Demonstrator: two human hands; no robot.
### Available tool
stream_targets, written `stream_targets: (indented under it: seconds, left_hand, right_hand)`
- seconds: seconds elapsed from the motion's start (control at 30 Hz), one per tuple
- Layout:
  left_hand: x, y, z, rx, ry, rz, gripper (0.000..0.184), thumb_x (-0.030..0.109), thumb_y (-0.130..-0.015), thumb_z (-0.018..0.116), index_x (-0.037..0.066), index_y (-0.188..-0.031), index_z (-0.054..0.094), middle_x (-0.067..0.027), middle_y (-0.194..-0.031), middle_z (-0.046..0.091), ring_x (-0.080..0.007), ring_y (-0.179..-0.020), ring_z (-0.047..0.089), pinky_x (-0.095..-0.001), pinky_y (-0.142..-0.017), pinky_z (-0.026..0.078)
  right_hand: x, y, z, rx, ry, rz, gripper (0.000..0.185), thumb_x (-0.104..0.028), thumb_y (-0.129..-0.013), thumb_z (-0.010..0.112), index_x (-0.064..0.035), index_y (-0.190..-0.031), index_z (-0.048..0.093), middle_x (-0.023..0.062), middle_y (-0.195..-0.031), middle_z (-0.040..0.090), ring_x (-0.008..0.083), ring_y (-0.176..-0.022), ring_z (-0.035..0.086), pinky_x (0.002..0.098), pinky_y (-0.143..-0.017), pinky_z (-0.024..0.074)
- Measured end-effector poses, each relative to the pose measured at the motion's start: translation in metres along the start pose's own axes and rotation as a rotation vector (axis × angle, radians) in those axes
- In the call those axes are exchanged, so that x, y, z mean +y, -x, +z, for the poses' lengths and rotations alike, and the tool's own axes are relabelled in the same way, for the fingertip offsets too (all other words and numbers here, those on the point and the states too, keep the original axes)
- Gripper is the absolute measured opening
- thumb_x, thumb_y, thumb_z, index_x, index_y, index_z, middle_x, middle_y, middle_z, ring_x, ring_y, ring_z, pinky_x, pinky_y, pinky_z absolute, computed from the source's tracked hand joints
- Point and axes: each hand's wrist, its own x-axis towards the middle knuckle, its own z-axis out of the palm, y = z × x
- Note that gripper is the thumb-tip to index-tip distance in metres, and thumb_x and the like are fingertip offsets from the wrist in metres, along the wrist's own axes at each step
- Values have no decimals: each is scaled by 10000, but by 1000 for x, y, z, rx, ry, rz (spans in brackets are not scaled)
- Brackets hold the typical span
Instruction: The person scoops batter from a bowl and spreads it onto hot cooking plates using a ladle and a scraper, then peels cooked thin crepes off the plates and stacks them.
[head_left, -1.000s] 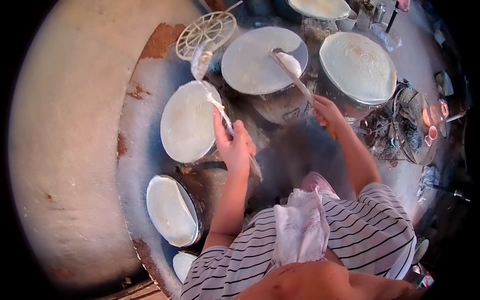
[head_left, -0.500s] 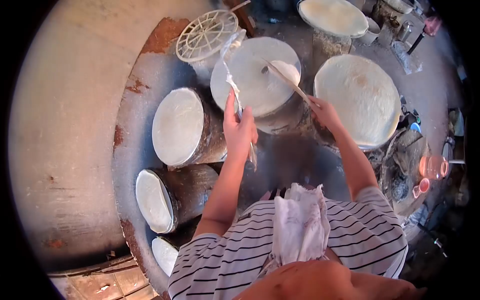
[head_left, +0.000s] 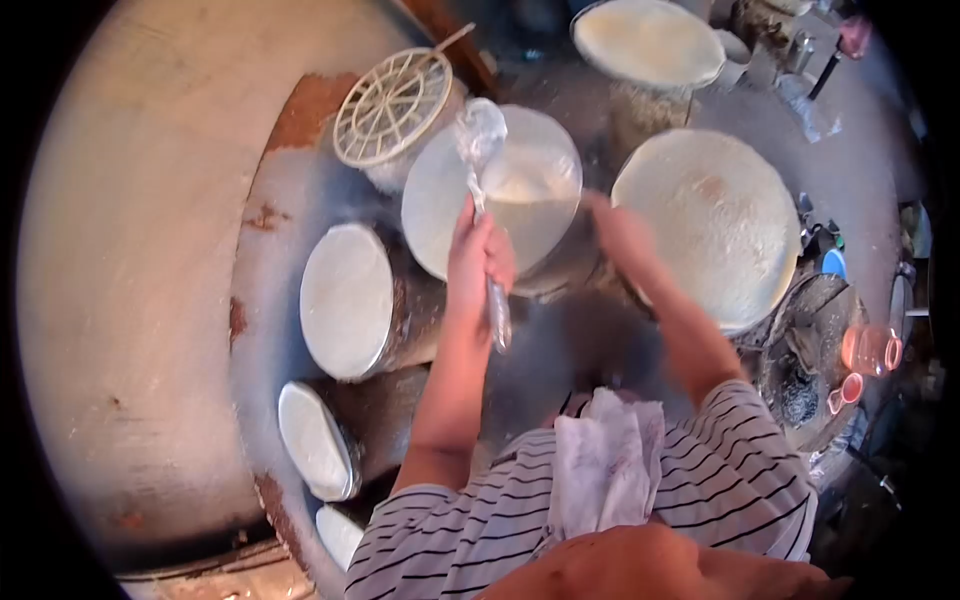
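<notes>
My left hand [head_left: 483, 258] is closed round the handle of a batter-coated ladle [head_left: 481, 130], whose bowl is over the central round griddle [head_left: 430, 200]. On that griddle's right part lies a pale patch of batter [head_left: 530, 175]. My right hand [head_left: 622, 235], blurred by motion, is at the griddle's right edge. Its fingers are curled, and the flat stick it held earlier is too smeared to make out. To the right is a large griddle covered by a pale round sheet [head_left: 705, 230].
More round griddles stand at the left [head_left: 347, 300], lower left [head_left: 315, 440] and top [head_left: 648, 42]. A spoked round rack [head_left: 394, 108] is at the upper left. A clear orange-tinted jug [head_left: 870, 350] and a small red cup [head_left: 846, 392] are at the right.
The ladle has turned more upright in my left hand and its bowl is now over the central griddle. My right hand has moved slightly left and down. The whole view has shifted.
</notes>
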Motion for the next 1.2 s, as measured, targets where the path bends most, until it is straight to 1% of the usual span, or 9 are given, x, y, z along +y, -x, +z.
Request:
stream_targets:
  seconds: [0.23, 0.37, 0.5, 0.57, 0.7, 0.73, 0.83, 1.1, 1.2]
  left_hand:
    - [10, -22, -31, 56, 241, -116, 213, 141, -953, 503, 237, -1143, 502, 48, -659, 410, -28, -455, 381, -150, -373, 334]
    - [-9, -29, -50, 76, 375, -62, 63, 120, -935, 527, 172, -927, 491, 45, -642, 419, -35, -459, 384, -158, -384, 358]
    - [-69, -30, -45, 175, 330, -8, 264, 148, -940, 465, 138, -688, 387, 47, -575, 375, -65, -466, 379, -201, -419, 381]
    - [-99, -41, -39, 170, 473, 53, 291, 149, -937, 447, 139, -655, 373, 45, -565, 352, -76, -472, 364, -202, -435, 377]
    - [-63, -27, -50, -241, 1625, -197, 271, 109, -925, 435, 99, -657, 401, 18, -543, 387, -78, -375, 388, -222, -325, 387]
    - [-39, 9, -36, -76, 1627, -231, 260, 88, -914, 447, 82, -657, 408, 12, -539, 405, -85, -336, 392, -228, -287, 384]
    - [-25, 75, -25, -509, 1457, -194, 274, 43, -873, 439, 101, -608, 399, 15, -544, 405, -62, -398, 410, -202, -347, 391]
    - [-24, 136, -76, -237, 1517, -290, 161, 37, -902, 399, 83, -750, 425, 42, -508, 373, -67, -370, 406, -217, -339, 428]
    - [-22, 206, -56, -250, 1452, -269, 461, 179, -965, 391, -47, -1364, 336, 16, -548, 397, -68, -351, 402, -227, -298, 403]
  right_hand:
    - [6, 1, 3, -17, 134, -376, 285, -172, -908, 425, -164, -1165, 547, 192, -771, 640, 392, -738, 619, 497, -630, 471]
    - [27, 59, 1, 177, -109, -63, 249, -169, -918, 437, -125, -1119, 578, 211, -830, 638, 406, -773, 614, 498, -671, 473]
    - [-5, 92, 55, -72, -562, 126, 270, -150, -879, 508, -84, -1128, 590, 222, -888, 631, 388, -837, 616, 455, -740, 485]
    - [-4, 71, 79, 121, -408, -241, 298, -154, -855, 544, -138, -1148, 598, 224, -839, 623, 367, -836, 622, 453, -743, 484]
    - [-24, 51, 30, 156, -169, -284, 252, -200, -860, 537, -163, -1082, 649, 161, -838, 642, 333, -792, 625, 436, -703, 490]
    - [-12, 33, 32, 48, -359, -143, 267, -201, -863, 530, -156, -1098, 649, 162, -869, 653, 327, -798, 630, 430, -699, 492]
    - [-3, 19, 38, -94, -309, -124, 305, -218, -851, 539, -136, -1125, 643, 166, -995, 652, 334, -907, 627, 410, -767, 496]
    - [42, 146, 8, -63, -202, -181, 274, -233, -821, 589, -103, -1052, 656, 158, -978, 658, 336, -923, 622, 411, -799, 493]
    - [87, 234, -40, 74, 58, -125, 173, -182, -783, 604, -79, -917, 642, 140, -839, 643, 337, -820, 618, 429, -736, 494]
